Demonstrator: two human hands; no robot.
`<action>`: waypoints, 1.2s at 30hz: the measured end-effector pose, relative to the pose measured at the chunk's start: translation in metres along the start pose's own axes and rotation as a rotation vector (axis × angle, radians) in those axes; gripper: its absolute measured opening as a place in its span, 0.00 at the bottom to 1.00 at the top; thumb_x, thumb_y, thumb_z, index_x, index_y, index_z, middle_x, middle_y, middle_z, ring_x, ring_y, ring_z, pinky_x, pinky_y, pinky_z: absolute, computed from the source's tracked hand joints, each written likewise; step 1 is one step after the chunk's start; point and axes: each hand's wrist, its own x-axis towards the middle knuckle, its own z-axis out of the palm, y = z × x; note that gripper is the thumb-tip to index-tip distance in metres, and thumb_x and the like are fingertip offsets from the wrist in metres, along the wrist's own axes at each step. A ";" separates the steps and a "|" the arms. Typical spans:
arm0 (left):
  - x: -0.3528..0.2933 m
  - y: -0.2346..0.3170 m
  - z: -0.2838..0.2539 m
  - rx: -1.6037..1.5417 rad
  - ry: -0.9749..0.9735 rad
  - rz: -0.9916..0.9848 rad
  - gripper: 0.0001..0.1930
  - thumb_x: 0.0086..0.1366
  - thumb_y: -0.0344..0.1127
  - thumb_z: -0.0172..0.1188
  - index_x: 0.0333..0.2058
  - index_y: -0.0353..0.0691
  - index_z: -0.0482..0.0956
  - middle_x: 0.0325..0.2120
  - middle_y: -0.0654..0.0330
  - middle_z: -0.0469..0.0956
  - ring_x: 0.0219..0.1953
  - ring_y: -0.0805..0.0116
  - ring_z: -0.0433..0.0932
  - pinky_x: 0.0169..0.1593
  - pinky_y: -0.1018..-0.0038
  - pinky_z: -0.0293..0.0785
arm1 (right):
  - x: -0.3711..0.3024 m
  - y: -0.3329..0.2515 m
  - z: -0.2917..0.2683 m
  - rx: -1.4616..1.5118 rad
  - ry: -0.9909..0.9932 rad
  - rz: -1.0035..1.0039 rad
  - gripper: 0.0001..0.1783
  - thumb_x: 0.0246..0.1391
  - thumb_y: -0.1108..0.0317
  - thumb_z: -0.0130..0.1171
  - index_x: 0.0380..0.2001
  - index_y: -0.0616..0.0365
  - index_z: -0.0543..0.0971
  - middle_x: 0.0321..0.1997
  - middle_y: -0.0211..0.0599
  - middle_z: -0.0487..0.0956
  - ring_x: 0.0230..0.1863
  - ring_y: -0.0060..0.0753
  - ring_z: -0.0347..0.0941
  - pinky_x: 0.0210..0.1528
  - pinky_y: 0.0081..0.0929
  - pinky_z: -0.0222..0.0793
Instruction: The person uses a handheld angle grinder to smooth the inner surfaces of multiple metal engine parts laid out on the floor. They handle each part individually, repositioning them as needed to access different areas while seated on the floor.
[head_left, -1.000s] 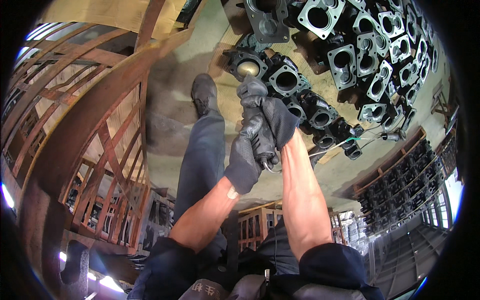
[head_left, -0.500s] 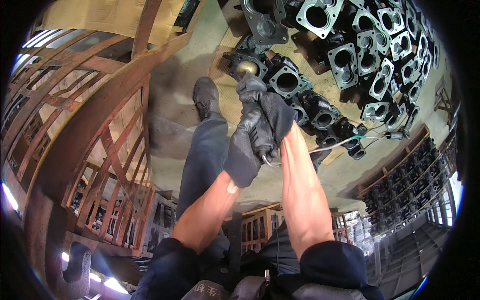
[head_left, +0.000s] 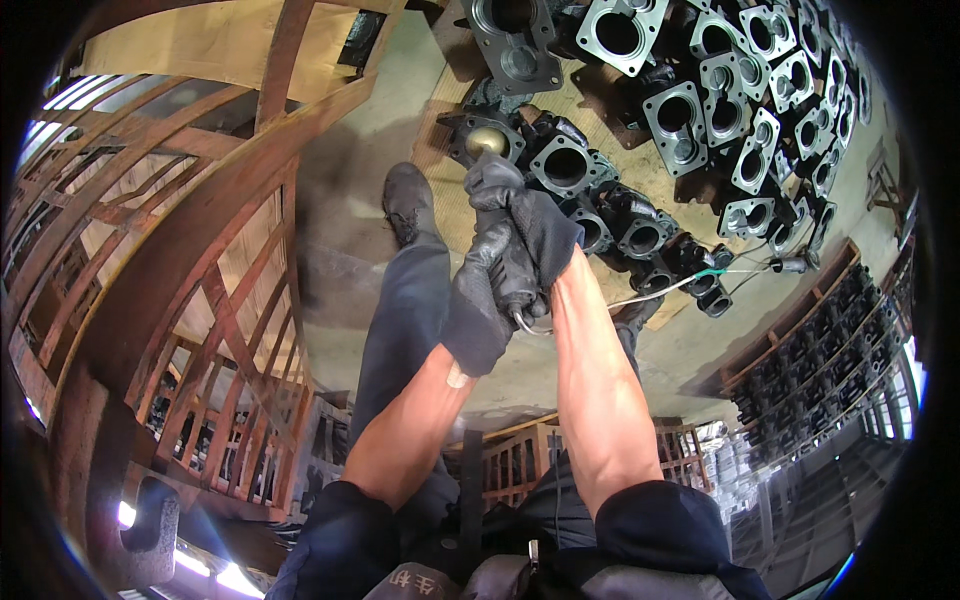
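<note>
Both my hands wear dark gloves and are closed around a dark corded hand-held power tool [head_left: 517, 283] with a cylindrical body. My left hand [head_left: 478, 300] wraps its rear body from the left. My right hand [head_left: 545, 225] grips it from the right, farther forward. A cable leaves the tool's back end. Its front points into the opening of a dark metal casting [head_left: 462, 124] on the floor sheet, where a round brass-coloured surface [head_left: 487, 141] shows. The gloves hide the tool's tip, so I cannot tell whether it touches that surface. Beside it stands another flanged casting [head_left: 563, 165].
Several flanged castings [head_left: 675, 130] spread over the floor at the upper right. A brown slatted crate [head_left: 190, 260] rises close on my left. The pale cable [head_left: 650, 296] trails rightward past small castings. A rack of dark parts [head_left: 810, 370] stands at right; my shoe [head_left: 410, 200] is left of the work.
The view has shifted slightly, so the castings appear a little farther left. Both hands keep the same grip on the power tool, still at the same casting.
</note>
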 end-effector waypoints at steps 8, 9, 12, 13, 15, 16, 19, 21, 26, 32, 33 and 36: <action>0.026 0.011 -0.003 0.019 -0.124 0.021 0.14 0.68 0.43 0.50 0.43 0.40 0.75 0.30 0.58 0.81 0.19 0.66 0.78 0.14 0.71 0.75 | 0.031 -0.003 -0.003 0.106 -0.092 0.014 0.09 0.53 0.78 0.53 0.38 0.61 0.77 0.41 0.26 0.73 0.43 0.18 0.68 0.49 0.19 0.65; 0.023 0.009 -0.002 0.038 -0.086 0.016 0.14 0.68 0.43 0.50 0.43 0.41 0.76 0.30 0.58 0.81 0.19 0.66 0.78 0.14 0.71 0.76 | 0.030 -0.001 -0.003 0.077 -0.108 -0.024 0.09 0.53 0.78 0.53 0.39 0.61 0.77 0.41 0.26 0.73 0.44 0.19 0.68 0.49 0.19 0.65; 0.003 0.002 0.005 0.069 -0.006 0.009 0.14 0.68 0.43 0.50 0.43 0.41 0.76 0.31 0.59 0.81 0.19 0.67 0.78 0.16 0.71 0.77 | 0.011 0.001 -0.004 0.021 -0.114 -0.096 0.09 0.56 0.76 0.52 0.39 0.62 0.78 0.38 0.26 0.75 0.39 0.19 0.70 0.45 0.18 0.67; -0.003 0.000 0.008 0.066 0.000 0.011 0.14 0.68 0.44 0.50 0.44 0.41 0.76 0.31 0.59 0.81 0.19 0.67 0.78 0.16 0.71 0.77 | 0.006 0.001 -0.006 -0.012 -0.057 -0.036 0.08 0.57 0.76 0.52 0.39 0.62 0.78 0.37 0.26 0.75 0.38 0.19 0.71 0.44 0.18 0.68; -0.011 -0.002 0.005 0.013 -0.004 -0.018 0.16 0.68 0.44 0.50 0.45 0.39 0.75 0.31 0.57 0.81 0.19 0.65 0.78 0.17 0.71 0.78 | -0.011 -0.004 0.001 -0.096 -0.003 -0.020 0.06 0.55 0.74 0.56 0.36 0.61 0.79 0.33 0.29 0.76 0.33 0.21 0.72 0.38 0.21 0.70; -0.012 -0.005 0.002 0.009 -0.006 0.000 0.16 0.68 0.44 0.51 0.44 0.39 0.75 0.30 0.57 0.81 0.19 0.65 0.78 0.16 0.71 0.78 | -0.011 -0.003 0.002 -0.045 0.000 0.020 0.06 0.54 0.73 0.58 0.35 0.60 0.79 0.31 0.29 0.76 0.31 0.22 0.72 0.36 0.22 0.70; -0.012 -0.011 0.001 0.021 -0.008 0.025 0.16 0.68 0.45 0.51 0.43 0.38 0.75 0.28 0.57 0.81 0.18 0.64 0.78 0.16 0.70 0.78 | -0.015 -0.005 0.003 0.050 0.033 0.107 0.06 0.51 0.71 0.62 0.33 0.59 0.79 0.27 0.29 0.75 0.26 0.23 0.71 0.31 0.23 0.70; -0.013 -0.009 0.001 0.039 0.010 0.025 0.17 0.67 0.46 0.51 0.43 0.37 0.75 0.27 0.57 0.80 0.17 0.64 0.78 0.16 0.70 0.77 | -0.020 -0.013 0.012 0.040 0.076 0.138 0.06 0.49 0.70 0.64 0.31 0.59 0.79 0.24 0.29 0.74 0.24 0.23 0.70 0.28 0.24 0.69; -0.015 -0.009 0.007 0.024 0.024 0.037 0.16 0.67 0.46 0.51 0.42 0.38 0.75 0.25 0.57 0.80 0.17 0.64 0.77 0.15 0.70 0.76 | -0.026 -0.016 0.016 0.054 0.080 0.094 0.04 0.51 0.71 0.62 0.31 0.59 0.80 0.25 0.29 0.75 0.25 0.24 0.71 0.30 0.24 0.70; -0.003 -0.001 0.004 0.131 -0.030 -0.002 0.15 0.68 0.46 0.51 0.41 0.40 0.75 0.26 0.59 0.80 0.16 0.66 0.76 0.15 0.72 0.75 | -0.002 -0.001 -0.004 -0.044 0.047 0.029 0.07 0.57 0.72 0.55 0.36 0.61 0.80 0.31 0.29 0.77 0.31 0.22 0.72 0.36 0.23 0.71; 0.001 0.000 0.001 0.162 -0.058 -0.002 0.15 0.68 0.46 0.51 0.41 0.40 0.75 0.26 0.60 0.80 0.16 0.66 0.76 0.16 0.73 0.75 | 0.001 0.002 -0.007 -0.119 0.040 -0.023 0.07 0.58 0.72 0.54 0.36 0.61 0.80 0.32 0.29 0.77 0.31 0.21 0.72 0.36 0.22 0.71; 0.008 -0.003 0.005 0.034 0.011 0.025 0.16 0.67 0.45 0.53 0.43 0.37 0.75 0.26 0.60 0.78 0.19 0.69 0.76 0.17 0.71 0.75 | 0.012 0.006 -0.006 -0.083 -0.040 -0.189 0.07 0.57 0.71 0.55 0.36 0.61 0.80 0.32 0.27 0.77 0.33 0.20 0.71 0.38 0.23 0.71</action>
